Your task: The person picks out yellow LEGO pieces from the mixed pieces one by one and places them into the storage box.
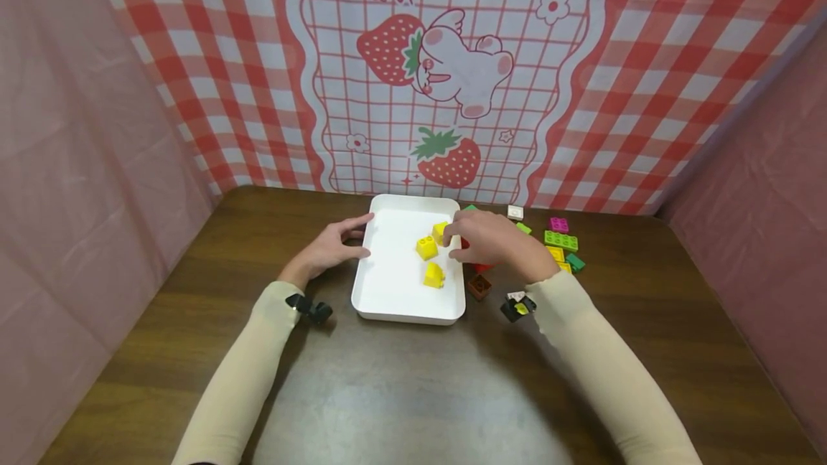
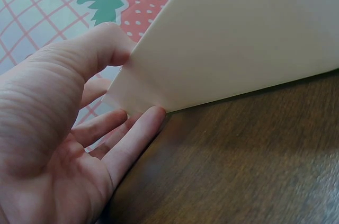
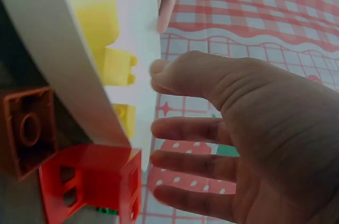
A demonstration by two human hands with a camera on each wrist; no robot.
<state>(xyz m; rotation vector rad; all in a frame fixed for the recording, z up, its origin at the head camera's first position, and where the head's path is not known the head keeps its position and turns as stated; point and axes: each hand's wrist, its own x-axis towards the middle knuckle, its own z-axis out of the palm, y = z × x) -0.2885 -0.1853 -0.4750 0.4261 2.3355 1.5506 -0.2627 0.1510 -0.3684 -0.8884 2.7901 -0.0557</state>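
Observation:
A shallow white tray lies on the table, holding three yellow toy bricks: one at the back, one in the middle and one nearer the front. My left hand touches the tray's left side with thumb and fingers spread along it. In the left wrist view, fingertips rest at the outer wall. Over the tray's right rim hovers my right hand. Its fingers are extended and apart in the right wrist view, with nothing between them.
Right of the tray lie a red block with openings and a brown brick. Farther right are a lime brick, a magenta brick, a dark green brick, yellow pieces and a white piece. A patterned cloth hangs behind.

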